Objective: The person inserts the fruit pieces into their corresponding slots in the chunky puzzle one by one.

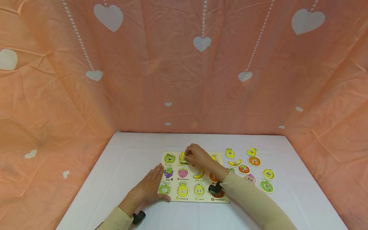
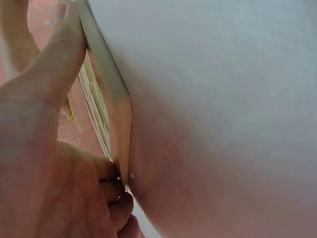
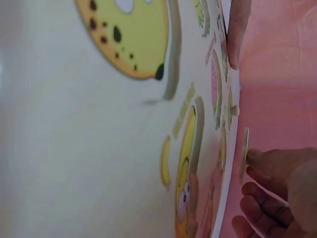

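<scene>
A wooden fruit puzzle board (image 1: 191, 198) lies flat on the table. At its near left corner my left hand (image 1: 150, 182) holds it, thumb on the near edge and fingers along the left side. In the left wrist view the fingertips meet the board's edge. My right hand (image 1: 198, 155) is over the far row and pinches a thin puzzle piece (image 3: 244, 156) between thumb and fingers. That piece appears edge-on in the right wrist view, just above the board; its picture cannot be made out there. A knob (image 3: 235, 109) stands up from a piece on the board.
Right of the board lie several loose knobbed pieces, among them a pineapple (image 1: 230, 153), a banana (image 1: 234, 163), an orange fruit (image 1: 254, 161), a peach (image 1: 250, 179) and a green melon (image 1: 266, 186). My right forearm crosses the board's right side. Pink heart-patterned cloth (image 1: 184, 89) surrounds the table.
</scene>
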`<state>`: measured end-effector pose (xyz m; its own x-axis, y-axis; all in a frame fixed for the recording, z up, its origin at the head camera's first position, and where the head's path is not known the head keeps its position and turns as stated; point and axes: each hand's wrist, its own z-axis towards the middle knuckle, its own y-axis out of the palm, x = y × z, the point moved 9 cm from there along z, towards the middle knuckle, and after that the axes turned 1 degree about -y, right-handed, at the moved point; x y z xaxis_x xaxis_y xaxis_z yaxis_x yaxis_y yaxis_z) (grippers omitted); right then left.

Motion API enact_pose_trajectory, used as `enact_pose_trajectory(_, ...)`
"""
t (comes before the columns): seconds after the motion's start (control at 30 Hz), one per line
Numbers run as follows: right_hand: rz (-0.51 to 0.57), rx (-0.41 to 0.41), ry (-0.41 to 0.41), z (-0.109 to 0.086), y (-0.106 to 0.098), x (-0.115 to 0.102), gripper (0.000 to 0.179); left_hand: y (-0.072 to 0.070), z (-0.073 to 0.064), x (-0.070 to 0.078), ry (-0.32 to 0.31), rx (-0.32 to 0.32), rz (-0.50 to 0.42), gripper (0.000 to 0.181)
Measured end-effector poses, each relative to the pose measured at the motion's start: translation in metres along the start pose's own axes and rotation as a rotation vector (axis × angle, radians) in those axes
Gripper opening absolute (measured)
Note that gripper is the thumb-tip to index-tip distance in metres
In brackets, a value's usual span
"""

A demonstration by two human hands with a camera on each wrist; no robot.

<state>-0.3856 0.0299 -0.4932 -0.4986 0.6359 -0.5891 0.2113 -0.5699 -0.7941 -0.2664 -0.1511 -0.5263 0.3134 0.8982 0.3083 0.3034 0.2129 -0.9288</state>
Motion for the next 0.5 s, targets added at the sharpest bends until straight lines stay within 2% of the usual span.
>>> enact_pose_trajectory(0.2,-0.032,-0.012,-0.013,0.002,0.005,-0.007,0.009,0.000,0.000,-0.001,-0.002,0.001,0.000,0.134)
enact_pose_trajectory(0.5,-0.069,-0.012,-0.011,0.004,0.012,-0.005,0.010,0.001,0.000,-0.001,-0.010,-0.004,0.000,0.135)
